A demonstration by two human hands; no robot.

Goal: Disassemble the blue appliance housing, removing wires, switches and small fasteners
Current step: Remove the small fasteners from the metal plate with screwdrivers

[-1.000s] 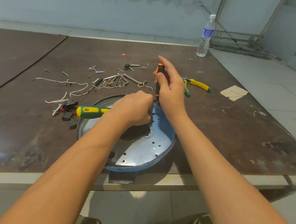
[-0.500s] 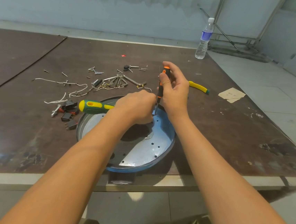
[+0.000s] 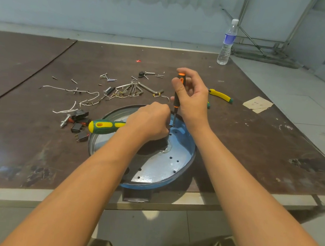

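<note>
The round blue appliance housing (image 3: 181,164) lies open side up at the table's near edge, its metal floor dotted with small holes. My right hand (image 3: 192,98) grips a black-and-orange screwdriver (image 3: 178,90) held upright, tip down at the housing's far inner rim. My left hand (image 3: 149,123) is curled around a green-and-yellow handled tool (image 3: 105,126), whose handle sticks out left over the rim; its working end is hidden under the hand, next to the screwdriver tip.
Left of the housing lie black switches (image 3: 78,128), white wires (image 3: 71,92), loose screws and hex keys (image 3: 135,88). Yellow-handled pliers (image 3: 220,95) lie right of my right hand, a paper scrap (image 3: 257,104) farther right. A water bottle (image 3: 226,43) stands at the far edge.
My right hand has shifted its fingers round the screwdriver handle, as in turning it. My left hand and the green-handled tool stay in place.
</note>
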